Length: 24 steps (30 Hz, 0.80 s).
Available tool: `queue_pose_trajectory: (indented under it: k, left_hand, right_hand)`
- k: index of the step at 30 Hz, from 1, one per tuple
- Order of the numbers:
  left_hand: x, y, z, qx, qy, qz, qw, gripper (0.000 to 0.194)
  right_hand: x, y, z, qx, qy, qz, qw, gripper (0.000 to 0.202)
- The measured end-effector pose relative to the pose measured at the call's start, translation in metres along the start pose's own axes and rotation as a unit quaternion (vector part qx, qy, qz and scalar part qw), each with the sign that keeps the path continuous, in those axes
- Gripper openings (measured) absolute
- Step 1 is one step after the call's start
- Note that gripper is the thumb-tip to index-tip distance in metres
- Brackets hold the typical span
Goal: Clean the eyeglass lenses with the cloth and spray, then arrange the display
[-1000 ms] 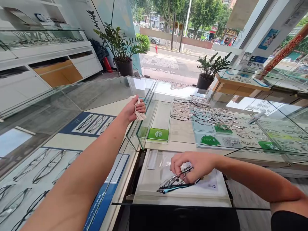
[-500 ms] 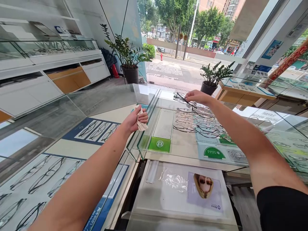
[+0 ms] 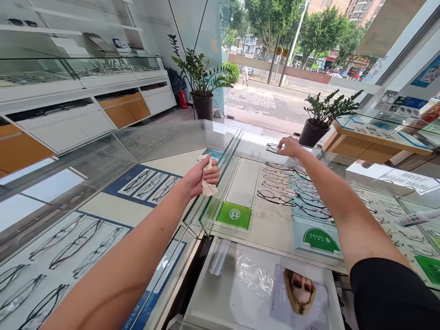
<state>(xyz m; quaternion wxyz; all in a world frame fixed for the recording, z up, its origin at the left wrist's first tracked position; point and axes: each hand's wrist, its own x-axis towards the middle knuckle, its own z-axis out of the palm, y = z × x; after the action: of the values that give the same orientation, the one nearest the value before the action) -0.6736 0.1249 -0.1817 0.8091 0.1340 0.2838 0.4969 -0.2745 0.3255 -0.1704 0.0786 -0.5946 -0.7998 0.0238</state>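
My left hand [image 3: 199, 178] is closed around a crumpled beige cloth [image 3: 209, 188], held above the joint between two glass display cases. At the far edge of the right-hand case, the fingers of my right hand [image 3: 290, 146] pinch the end of a pair of eyeglasses [image 3: 272, 147] lying on the glass top. Nearer to me, rows of eyeglasses [image 3: 275, 197] with dark and thin frames lie over the same case, partly behind my right forearm. A white and green display card [image 3: 240, 183] lies to their left.
An open drawer [image 3: 220, 302] below holds clear plastic wrap [image 3: 254, 275] and a card with a portrait [image 3: 299, 293]. More eyeglasses rest in the left case [image 3: 120, 201]. A white and green pen-like tube [image 3: 417, 218] lies at right. Potted plants [image 3: 203, 105] stand beyond.
The view has turned left. The dark temples sticking up by my right hand no longer show; a single pair now lies at its fingertips. My left hand still grips the cloth.
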Motion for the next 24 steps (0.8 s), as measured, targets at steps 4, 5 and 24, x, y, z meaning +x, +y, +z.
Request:
queue_pose_trajectory:
  k: [4,5,24]
  left_hand:
    - [0.0,0.0,-0.001,-0.012,0.0,-0.004,1.0,0.046]
    - [0.0,0.0,-0.001,-0.014,0.001,-0.005,1.0,0.046]
    - [0.002,-0.002,0.0,0.01,-0.011,0.007,1.0,0.05]
  right_hand:
    - [-0.002,0.001,0.009,-0.001,-0.006,-0.02,1.0,0.013]
    - [-0.003,0.001,0.01,-0.001,-0.006,-0.023,1.0,0.015]
    - [-0.015,0.0,0.007,-0.006,-0.014,0.009,1.0,0.034]
